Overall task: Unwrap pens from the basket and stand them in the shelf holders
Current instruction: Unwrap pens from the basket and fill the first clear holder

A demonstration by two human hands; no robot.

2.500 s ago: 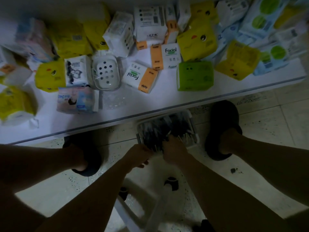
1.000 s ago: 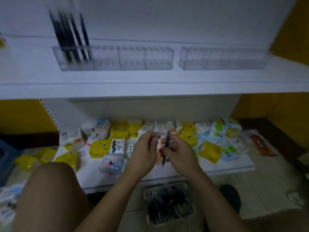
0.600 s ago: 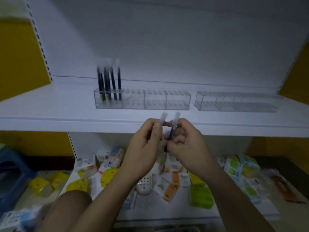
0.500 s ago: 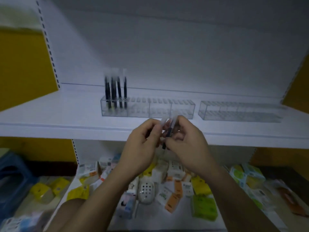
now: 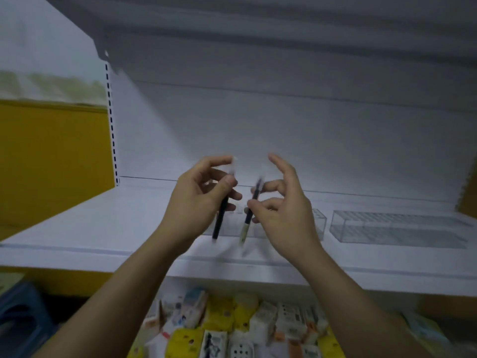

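Drawn apart since half a second ago, no longer joined, with one pen each.
Left hand (image 5: 198, 200) over the white shelf (image 5: 103, 223), thumb and curled fingers clamped on a dark pen (image 5: 218, 223) hanging toward the shelf. Right hand (image 5: 281, 210) just beside, thumb and finger pinching a second pen (image 5: 244, 228), index finger straight up. Clear holders (image 5: 397, 227) on the shelf behind; tissue packs (image 5: 232, 329) below the shelf.

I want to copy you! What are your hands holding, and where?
Left hand grips one pen by its upper half; right hand pinches another pen mid-shaft.
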